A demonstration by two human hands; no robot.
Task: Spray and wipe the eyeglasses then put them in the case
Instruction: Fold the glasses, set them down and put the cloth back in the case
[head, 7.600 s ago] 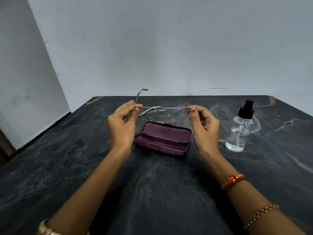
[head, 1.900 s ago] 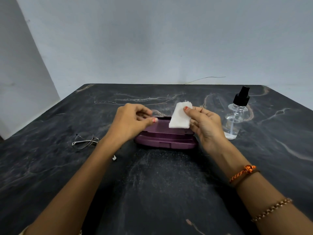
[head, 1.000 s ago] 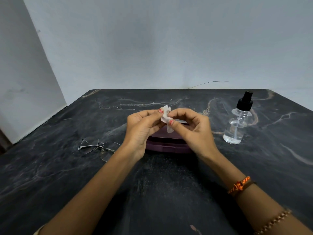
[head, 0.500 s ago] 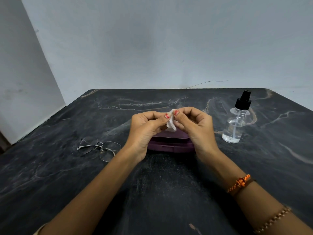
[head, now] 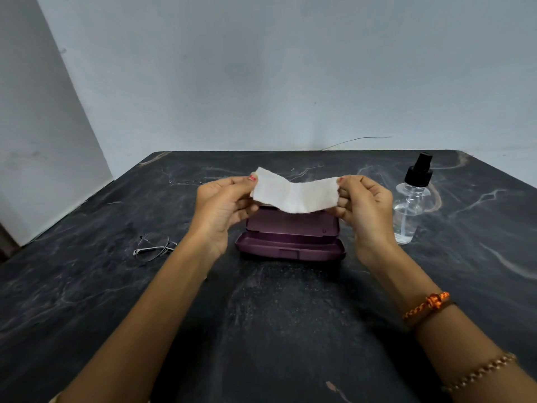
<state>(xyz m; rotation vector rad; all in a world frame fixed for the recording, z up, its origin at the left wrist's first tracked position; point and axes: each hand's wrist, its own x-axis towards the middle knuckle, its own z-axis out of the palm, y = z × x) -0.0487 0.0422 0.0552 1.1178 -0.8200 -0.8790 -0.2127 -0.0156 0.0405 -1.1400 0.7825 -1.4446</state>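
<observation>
I have both hands raised over the middle of the table (head: 276, 330), holding a white cloth (head: 295, 193) stretched flat between them: the left hand (head: 223, 207) pinches its left end between thumb and fingers, the right hand (head: 363, 207) pinches its right end the same way. The cloth sags a little in the centre and hangs just above the open lid of the purple case (head: 290, 239), which sits open with its tray facing me. The glasses (head: 154, 247) lie on the table to the left of the case, partly hidden behind my left forearm, well in from the left edge. The spray bottle (head: 411, 205) stands upright just beyond my right hand, near the far right corner. Bare tabletop lies between the case and the near edge, and wide bare stretches on both sides.
</observation>
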